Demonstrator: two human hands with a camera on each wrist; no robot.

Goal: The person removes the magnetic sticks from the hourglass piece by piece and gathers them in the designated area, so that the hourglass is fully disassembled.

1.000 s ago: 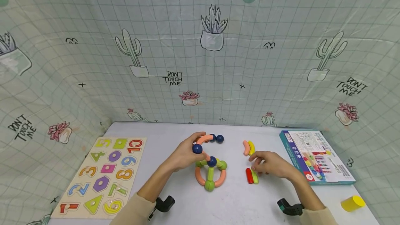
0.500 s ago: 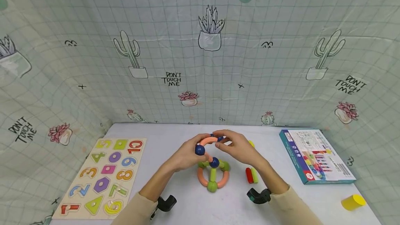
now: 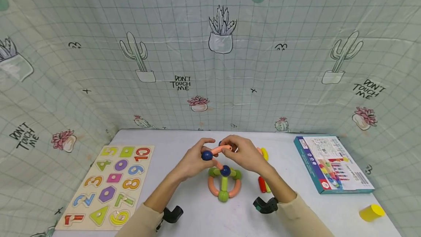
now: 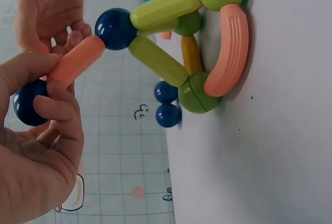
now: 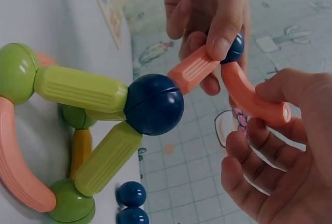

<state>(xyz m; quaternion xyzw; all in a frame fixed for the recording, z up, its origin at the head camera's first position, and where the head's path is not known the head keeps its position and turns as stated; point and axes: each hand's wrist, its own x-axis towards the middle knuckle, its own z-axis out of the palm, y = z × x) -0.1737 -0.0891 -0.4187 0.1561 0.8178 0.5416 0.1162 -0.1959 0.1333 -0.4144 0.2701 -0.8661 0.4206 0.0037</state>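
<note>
My left hand point(image 3: 192, 160) grips a blue ball point(image 3: 207, 155) and the short salmon magnetic rod point(image 4: 78, 60) at its base. That rod slopes down to another blue ball point(image 5: 154, 105), the top of a frame of lime rods point(image 5: 83, 89) and green balls point(image 4: 199, 93). Curved salmon rods point(image 4: 231, 50) join the green balls low down, close to the table. My right hand point(image 3: 246, 154) pinches the outer end of another curved salmon rod point(image 5: 249, 97), whose inner end meets the ball in my left hand. Two loose blue balls point(image 4: 167, 92) lie behind the frame.
Right of the frame lie a red rod point(image 3: 262, 184) and a yellow curved rod point(image 3: 264, 154), partly behind my right arm. A number puzzle board point(image 3: 106, 187) is at left, a flat box point(image 3: 333, 165) at right. A yellow cylinder point(image 3: 371, 213) lies near the right edge.
My right hand has come left from beside the red and green rods to the upper curved rod. It now pinches that rod's end, and the rod has turned from its arched position.
</note>
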